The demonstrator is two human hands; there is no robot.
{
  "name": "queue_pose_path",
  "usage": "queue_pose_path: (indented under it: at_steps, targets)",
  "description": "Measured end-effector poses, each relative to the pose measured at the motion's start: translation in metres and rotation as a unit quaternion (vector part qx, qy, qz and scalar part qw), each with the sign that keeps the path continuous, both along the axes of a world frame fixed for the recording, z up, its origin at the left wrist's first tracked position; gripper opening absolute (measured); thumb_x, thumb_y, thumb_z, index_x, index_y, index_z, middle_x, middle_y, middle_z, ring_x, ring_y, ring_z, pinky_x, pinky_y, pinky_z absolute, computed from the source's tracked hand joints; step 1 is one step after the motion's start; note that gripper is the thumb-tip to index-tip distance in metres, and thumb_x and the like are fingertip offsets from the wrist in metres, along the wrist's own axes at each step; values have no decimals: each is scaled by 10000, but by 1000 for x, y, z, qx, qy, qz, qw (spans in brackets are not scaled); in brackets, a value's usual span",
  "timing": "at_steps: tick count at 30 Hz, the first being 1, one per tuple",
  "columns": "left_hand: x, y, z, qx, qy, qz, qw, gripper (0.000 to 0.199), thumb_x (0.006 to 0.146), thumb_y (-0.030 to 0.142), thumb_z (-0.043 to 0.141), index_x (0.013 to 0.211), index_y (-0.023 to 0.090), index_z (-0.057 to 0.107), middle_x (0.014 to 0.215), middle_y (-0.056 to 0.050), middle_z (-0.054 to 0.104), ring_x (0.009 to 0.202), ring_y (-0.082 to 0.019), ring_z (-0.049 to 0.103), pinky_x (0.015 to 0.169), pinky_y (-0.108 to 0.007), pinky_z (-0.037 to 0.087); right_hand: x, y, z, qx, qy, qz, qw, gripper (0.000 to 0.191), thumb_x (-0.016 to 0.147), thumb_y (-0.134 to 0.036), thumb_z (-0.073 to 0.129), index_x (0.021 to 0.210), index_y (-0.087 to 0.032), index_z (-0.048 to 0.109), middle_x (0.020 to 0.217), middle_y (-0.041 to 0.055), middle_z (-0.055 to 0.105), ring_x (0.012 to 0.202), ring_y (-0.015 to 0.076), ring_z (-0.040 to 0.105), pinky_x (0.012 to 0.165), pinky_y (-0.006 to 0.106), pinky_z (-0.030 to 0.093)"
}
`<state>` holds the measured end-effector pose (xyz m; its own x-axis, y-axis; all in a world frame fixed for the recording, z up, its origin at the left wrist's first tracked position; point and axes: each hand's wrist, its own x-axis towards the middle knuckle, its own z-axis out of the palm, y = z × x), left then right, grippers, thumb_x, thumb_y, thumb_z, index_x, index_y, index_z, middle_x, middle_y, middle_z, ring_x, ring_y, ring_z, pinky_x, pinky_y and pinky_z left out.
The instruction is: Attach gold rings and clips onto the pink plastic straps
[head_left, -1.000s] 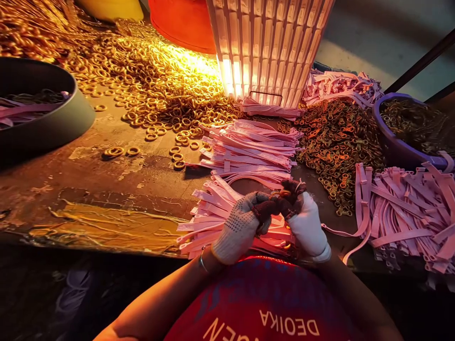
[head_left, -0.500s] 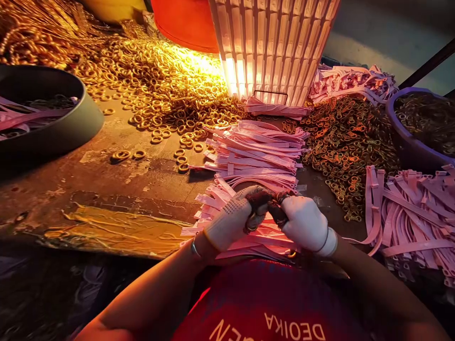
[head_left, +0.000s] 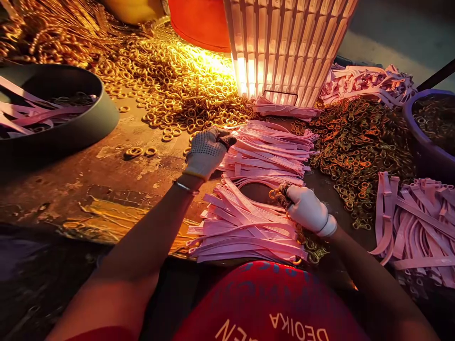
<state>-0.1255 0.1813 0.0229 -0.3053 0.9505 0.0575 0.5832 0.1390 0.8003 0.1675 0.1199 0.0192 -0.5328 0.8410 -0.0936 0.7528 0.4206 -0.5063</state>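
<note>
My left hand (head_left: 208, 154), in a dotted work glove with dark fingertips, is over the left end of the pink straps (head_left: 256, 227), beside the gold rings (head_left: 170, 132). Its fingers are curled together; what they pinch, if anything, is hidden. My right hand (head_left: 307, 210), gloved in white, is closed above the right side of the strap pile. A small gold-coloured metal clasp (head_left: 273, 194) sticks out from its fingertips. Below that hand, several metal clasps (head_left: 314, 248) lie at the edge of the straps.
A dark heap of metal clasps (head_left: 359, 147) spreads to the right, by a purple tub (head_left: 412, 128). More pink straps (head_left: 426, 222) lie at the right edge. A grey-green basin (head_left: 106, 113) stands left. A ribbed panel (head_left: 287, 47) and orange container (head_left: 199, 23) are behind.
The hands, together over the straps before, are now apart. My left hand has moved forward and left to the far straps and rings. The right hand stays near its place.
</note>
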Motion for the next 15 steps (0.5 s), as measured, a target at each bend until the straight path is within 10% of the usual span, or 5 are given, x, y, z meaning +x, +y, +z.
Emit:
queue_pose_path:
  at_steps: [7,15]
  targets:
    - [0,38,-20,-44,146,-43,987,319,870,411,668,854,93,684,774,-54,619,741,-170,506,797,-342,438,10,-17,6,6,-55,3,998,136,924,-231,634,803,-187,677,828,76,745,739,194,652,658,277,402]
    - [-6,-2,-30,-11,29,5,1000,283,864,379,643,1026,154,697,892,-42,690,794,-175,600,772,-311,506,37,-31,-2,11,9,-42,999,129,937,-217,582,897,-212,704,866,73,745,783,203,666,710,278,458]
